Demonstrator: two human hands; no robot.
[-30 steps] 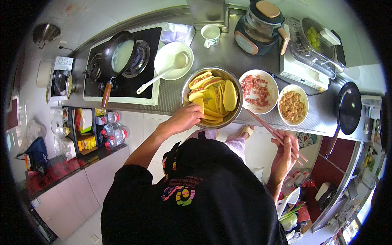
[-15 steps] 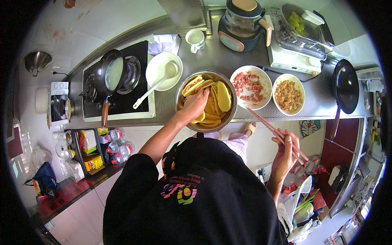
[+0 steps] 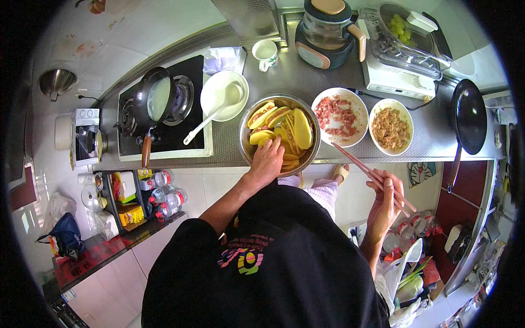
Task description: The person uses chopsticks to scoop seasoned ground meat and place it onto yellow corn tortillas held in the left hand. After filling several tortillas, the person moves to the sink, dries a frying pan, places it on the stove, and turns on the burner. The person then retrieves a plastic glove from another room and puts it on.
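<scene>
My left hand [image 3: 266, 162] reaches into a steel bowl [image 3: 245, 143] at its near side. Its fingers are a little apart and touch the yellow oval slices [image 3: 302, 129] inside, with the fingertips partly hidden among them. At the back left of the bowl lie slices with reddish filling between them [image 3: 262, 115]. My right hand [image 3: 385, 199] is closed round a pair of wooden chopsticks [image 3: 358, 164], held in front of the counter edge. Their tips point toward the near rim of a white bowl of reddish minced meat [image 3: 340, 116].
Beside the meat stands a bowl of brownish chunks [image 3: 390, 129]. To the left are a white bowl with a ladle [image 3: 225, 103] and a wok [image 3: 157, 98] on the hob. A mug [image 3: 265, 53], a kettle [image 3: 326, 41] and a black pan [image 3: 469, 117] also occupy the counter [image 3: 229, 152].
My left hand has drawn back from the filled slices at the bowl's back to its near side, uncovering them. My right hand still holds the chopsticks. The whole view has shifted slightly.
</scene>
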